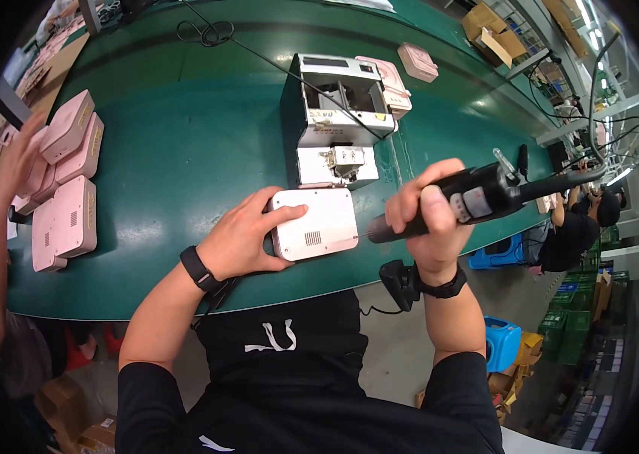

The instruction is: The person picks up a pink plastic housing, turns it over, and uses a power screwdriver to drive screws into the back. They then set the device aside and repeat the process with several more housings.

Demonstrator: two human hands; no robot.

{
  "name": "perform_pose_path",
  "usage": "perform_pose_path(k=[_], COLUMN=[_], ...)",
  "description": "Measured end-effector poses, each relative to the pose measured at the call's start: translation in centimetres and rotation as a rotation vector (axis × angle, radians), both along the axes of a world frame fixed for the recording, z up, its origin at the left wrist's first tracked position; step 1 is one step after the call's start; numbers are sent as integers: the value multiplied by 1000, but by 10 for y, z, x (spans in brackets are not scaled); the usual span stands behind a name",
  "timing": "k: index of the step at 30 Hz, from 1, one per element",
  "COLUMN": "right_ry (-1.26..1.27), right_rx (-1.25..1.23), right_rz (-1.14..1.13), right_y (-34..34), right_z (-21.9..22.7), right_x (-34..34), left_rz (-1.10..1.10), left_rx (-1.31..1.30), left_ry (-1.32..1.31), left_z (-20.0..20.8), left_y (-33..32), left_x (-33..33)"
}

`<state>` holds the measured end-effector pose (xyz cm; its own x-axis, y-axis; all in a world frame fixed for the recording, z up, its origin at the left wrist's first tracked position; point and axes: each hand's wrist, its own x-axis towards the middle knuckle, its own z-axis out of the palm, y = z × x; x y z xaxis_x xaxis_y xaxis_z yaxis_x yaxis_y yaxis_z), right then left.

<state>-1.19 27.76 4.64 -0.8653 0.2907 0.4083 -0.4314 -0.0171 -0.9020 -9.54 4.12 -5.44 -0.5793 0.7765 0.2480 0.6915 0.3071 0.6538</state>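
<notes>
On the green bench lies a pale pink plastic casing [322, 216] with rounded corners, a small vent grille and corner screw holes. My left hand [248, 231] grips it from the left side, fingers spread over its top and edge. In my right hand [434, 212] is a black electric screwdriver [471, 198], held level with its cable running off to the right. Its thin bit points left at the casing's lower right corner; whether it touches the screw hole I cannot tell. Just behind the casing stands a silver and black screw feeder [341, 102].
Stacked pink casings [66, 185] sit on the left, where another person's arm [3, 204] reaches in. Behind the feeder are more pink casings [418, 62]. A black cable [259, 57] crosses above the bench [168, 151]. Blue stools [501, 342] and cartons stand at the lower right.
</notes>
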Motion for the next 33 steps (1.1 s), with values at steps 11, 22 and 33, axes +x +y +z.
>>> perform_pose_path(k=[11, 22, 33], right_ry=[85, 6, -25], right_rx=[94, -42, -23], right_rz=[-73, 231, 236], right_y=[-3, -29, -31], right_z=[29, 22, -4], right_x=[-70, 7, 11], left_rz=[-1, -11, -3], left_rx=[-9, 18, 58], left_ry=[-34, -21, -16], left_z=[2, -5, -11], left_y=[0, -3, 0], left_x=[4, -2, 1])
